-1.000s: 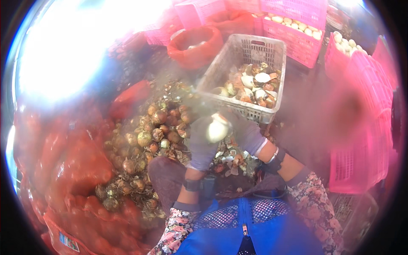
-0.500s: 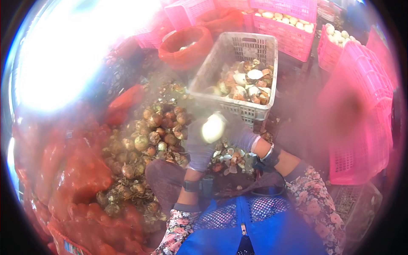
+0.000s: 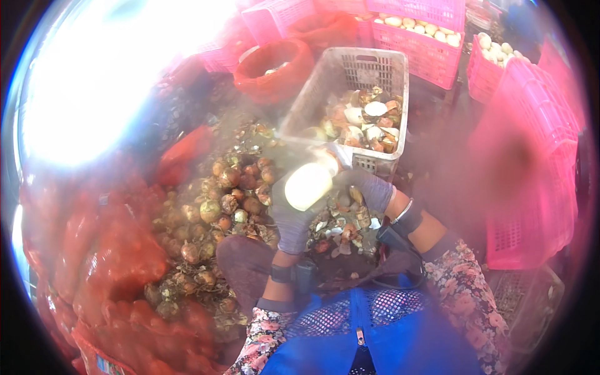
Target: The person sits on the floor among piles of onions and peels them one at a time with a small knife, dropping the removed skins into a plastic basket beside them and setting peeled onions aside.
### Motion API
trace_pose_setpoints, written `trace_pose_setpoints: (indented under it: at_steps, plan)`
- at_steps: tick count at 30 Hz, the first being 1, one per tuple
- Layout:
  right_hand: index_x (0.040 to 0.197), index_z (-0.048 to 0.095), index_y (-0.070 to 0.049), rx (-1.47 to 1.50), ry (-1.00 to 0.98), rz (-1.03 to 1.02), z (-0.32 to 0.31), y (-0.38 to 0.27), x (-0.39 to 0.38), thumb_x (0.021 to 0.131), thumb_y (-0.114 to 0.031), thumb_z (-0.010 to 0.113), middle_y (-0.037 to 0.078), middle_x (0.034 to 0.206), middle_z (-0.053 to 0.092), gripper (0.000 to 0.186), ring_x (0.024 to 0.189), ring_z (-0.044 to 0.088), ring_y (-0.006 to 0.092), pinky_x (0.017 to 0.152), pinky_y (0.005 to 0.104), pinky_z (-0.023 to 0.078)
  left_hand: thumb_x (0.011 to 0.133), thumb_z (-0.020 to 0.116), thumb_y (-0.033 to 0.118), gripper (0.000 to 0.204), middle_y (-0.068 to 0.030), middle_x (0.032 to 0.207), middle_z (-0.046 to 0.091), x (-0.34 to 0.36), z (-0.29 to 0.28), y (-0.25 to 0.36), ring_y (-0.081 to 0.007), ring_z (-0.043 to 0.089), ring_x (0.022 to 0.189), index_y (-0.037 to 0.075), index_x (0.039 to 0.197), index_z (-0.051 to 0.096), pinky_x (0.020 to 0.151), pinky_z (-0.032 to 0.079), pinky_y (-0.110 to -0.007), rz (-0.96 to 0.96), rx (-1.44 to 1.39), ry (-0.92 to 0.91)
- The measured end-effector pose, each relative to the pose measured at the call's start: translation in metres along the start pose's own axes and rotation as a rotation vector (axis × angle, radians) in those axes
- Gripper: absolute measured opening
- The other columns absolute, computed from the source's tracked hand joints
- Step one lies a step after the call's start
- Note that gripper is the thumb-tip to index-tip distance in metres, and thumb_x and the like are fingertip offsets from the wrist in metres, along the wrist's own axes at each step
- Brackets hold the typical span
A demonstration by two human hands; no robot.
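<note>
A pale, peeled onion sits in my left hand, which wears a greyish-purple glove and is closed around it. Beside the onion's right side is my gloved right hand, its fingers bent in toward it. What the right fingers hold is blurred; a brownish sliver shows below them. Just past the onion a pale orange-white piece catches the light, and I cannot tell whether it is skin. To the left lies a heap of unpeeled brown onions. Below my hands are loose onion skins.
Ahead stands a grey crate with onion scraps inside. A red mesh sack fills the left side, and another opened red sack stands behind the heap. Pink crates, some with peeled onions, line the back and right. Haze blurs parts of the view.
The onion has come nearer and lower left in my left hand, looking larger and brighter. My right hand has shifted right and slightly toward me, with its fingers now more visible.
</note>
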State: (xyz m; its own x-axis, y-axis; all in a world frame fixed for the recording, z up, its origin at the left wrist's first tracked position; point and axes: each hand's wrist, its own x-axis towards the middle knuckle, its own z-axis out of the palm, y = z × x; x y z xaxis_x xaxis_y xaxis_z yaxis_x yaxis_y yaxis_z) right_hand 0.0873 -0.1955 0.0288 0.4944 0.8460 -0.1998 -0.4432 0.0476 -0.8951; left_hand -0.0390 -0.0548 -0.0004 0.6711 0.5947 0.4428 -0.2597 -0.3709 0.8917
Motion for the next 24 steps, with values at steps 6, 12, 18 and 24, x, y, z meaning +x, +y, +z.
trace_pose_setpoints:
  at_steps: [6, 12, 18, 24]
  plan:
    - [0.124, 0.055, -0.009, -0.349, 0.164, -0.171, 0.012, 0.005, 0.007, 0.082, -0.025, 0.060, 0.003, 0.068, 0.057, 0.045, 0.051, 0.053, 0.0088, 0.046, 0.0230, 0.046, 0.063, 0.084, 0.020, 0.078, -0.0112, 0.120, 0.054, 0.007, -0.004, 0.005, -0.0223, 0.056, 0.110, 0.004, 0.127, 0.041, 0.094, 0.049, -0.035, -0.056, -0.048, -0.002]
    - [0.095, 0.066, -0.002, -0.961, 0.538, -0.638, 0.002, 0.013, 0.016, 0.077, -0.014, 0.059, 0.008, 0.057, 0.056, 0.022, 0.055, 0.058, 0.0146, 0.050, 0.0299, 0.049, 0.065, 0.077, 0.019, 0.071, -0.0128, 0.115, 0.057, 0.007, -0.017, 0.003, -0.0240, 0.058, 0.106, 0.001, 0.126, 0.046, 0.091, 0.051, -0.037, -0.273, -0.219, -0.169]
    - [0.115, 0.063, -0.005, -1.032, 0.613, -0.666, -0.013, -0.012, 0.013, 0.075, -0.006, 0.054, 0.012, 0.060, 0.057, 0.041, 0.054, 0.057, 0.0177, 0.053, 0.0332, 0.046, 0.069, 0.073, 0.017, 0.066, -0.0158, 0.115, 0.057, 0.005, -0.010, 0.007, -0.0291, 0.059, 0.106, -0.002, 0.126, 0.047, 0.092, 0.052, -0.042, -0.516, -0.787, -0.111]
    - [0.110, 0.061, -0.005, -1.344, 0.789, -0.685, -0.064, -0.018, 0.023, 0.075, -0.012, 0.057, 0.013, 0.088, 0.066, 0.036, 0.064, 0.062, 0.0211, 0.056, 0.0308, 0.050, 0.082, 0.070, 0.026, 0.064, -0.0165, 0.126, 0.051, 0.002, -0.009, 0.012, -0.0307, 0.054, 0.116, 0.000, 0.132, 0.039, 0.096, 0.052, -0.046, -0.539, -1.057, 0.103]
